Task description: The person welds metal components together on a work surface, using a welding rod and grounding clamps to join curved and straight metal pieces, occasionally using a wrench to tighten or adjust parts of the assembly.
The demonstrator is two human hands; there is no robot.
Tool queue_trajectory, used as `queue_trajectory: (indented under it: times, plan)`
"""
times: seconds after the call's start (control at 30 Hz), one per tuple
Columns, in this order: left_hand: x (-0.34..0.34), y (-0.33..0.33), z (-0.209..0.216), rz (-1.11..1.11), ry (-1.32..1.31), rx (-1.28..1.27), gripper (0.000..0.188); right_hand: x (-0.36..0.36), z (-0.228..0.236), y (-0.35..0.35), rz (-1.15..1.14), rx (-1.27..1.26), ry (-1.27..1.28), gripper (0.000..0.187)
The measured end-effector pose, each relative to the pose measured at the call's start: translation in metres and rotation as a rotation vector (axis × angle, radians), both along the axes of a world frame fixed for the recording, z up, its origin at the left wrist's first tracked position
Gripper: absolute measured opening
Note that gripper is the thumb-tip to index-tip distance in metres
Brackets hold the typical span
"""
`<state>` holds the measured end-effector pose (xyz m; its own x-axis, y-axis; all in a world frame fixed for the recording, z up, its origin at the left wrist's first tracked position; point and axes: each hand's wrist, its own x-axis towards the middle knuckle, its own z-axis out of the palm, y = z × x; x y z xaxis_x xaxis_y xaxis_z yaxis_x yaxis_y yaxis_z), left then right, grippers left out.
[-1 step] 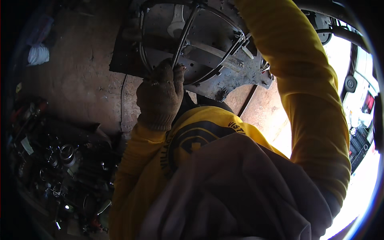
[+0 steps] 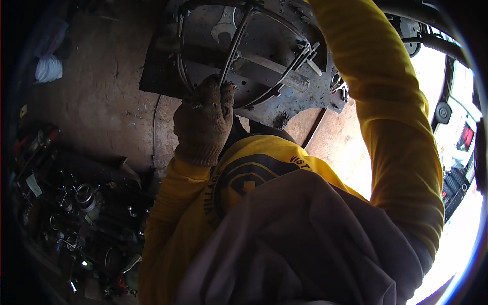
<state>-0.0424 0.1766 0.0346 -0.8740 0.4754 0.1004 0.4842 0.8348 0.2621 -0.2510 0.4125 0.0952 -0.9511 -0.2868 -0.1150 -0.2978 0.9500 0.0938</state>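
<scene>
My left hand (image 2: pixel 204 119), in a brown knitted work glove, is closed round the near end of a dark metal rod. That rod (image 2: pixel 237 43) belongs to a rounded cage of bent rods (image 2: pixel 277 18) on a dark steel plate (image 2: pixel 162 76) with small holes. Behind the rods lies an open-end wrench (image 2: pixel 224 25), and a long bar with a blunt, worn end (image 2: pixel 296 80) crosses the plate. My right arm (image 2: pixel 378 76), in a yellow sleeve, reaches up past the top edge; the hand itself is outside the picture.
Tools and metal parts (image 2: pixel 84 198) are heaped in the dark at the lower left. A white plastic bag (image 2: pixel 49 69) rests on the brown floor (image 2: pixel 112 101). Thick dark hoses (image 2: pixel 427 38) run at the upper right, and a white vehicle (image 2: pixel 460 122) stands in bright light beyond.
My right forearm has shifted slightly to the right at the top of the picture, uncovering more of the plate's edge. My left hand keeps its place on the rod.
</scene>
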Motion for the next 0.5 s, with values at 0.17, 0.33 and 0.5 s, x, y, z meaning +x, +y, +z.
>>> queue_trajectory:
  times: [0.17,0.33,0.5]
  plan:
    - [-0.003,0.002,-0.004,-0.055,0.053,0.116,0.029,0.070,-0.029,0.079,-0.219,-0.218,0.255,0.042]
    - [-0.001,-0.004,-0.005,-0.053,0.051,-0.075,0.032,0.124,-0.052,0.092,-0.401,-0.329,0.183,0.040]
    - [-0.003,-0.006,-0.012,-0.156,0.272,-0.191,0.032,0.140,-0.063,0.086,-0.392,-0.346,0.226,0.039]
